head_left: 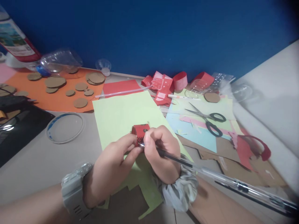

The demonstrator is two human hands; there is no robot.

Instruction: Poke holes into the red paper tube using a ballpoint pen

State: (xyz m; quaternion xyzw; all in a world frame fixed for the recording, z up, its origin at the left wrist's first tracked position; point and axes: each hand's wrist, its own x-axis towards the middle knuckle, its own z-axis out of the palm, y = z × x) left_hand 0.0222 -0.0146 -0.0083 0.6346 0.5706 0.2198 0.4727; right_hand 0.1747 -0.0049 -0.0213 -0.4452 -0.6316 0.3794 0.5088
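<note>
A small red paper ring [140,132] with dark drawn marks is held above a pale green sheet [126,109]. My left hand [114,165] pinches its left and lower side between thumb and fingers. Closed around a clear-barrelled pen [198,169], my right hand [163,152] has the tip at the ring's lower edge. Whether the tip touches the paper I cannot tell for sure. The pen's back end reaches far to the lower right. The green sheet has a jagged cut-out along its near edge.
Scissors [206,119] lie open on coloured paper scraps at the right. Cardboard discs [55,82] rest on an orange sheet [63,104] at the left, beside a plastic bottle [61,60]. Red paper pieces [161,90] line the blue wall. A clear ring [65,127] sits left.
</note>
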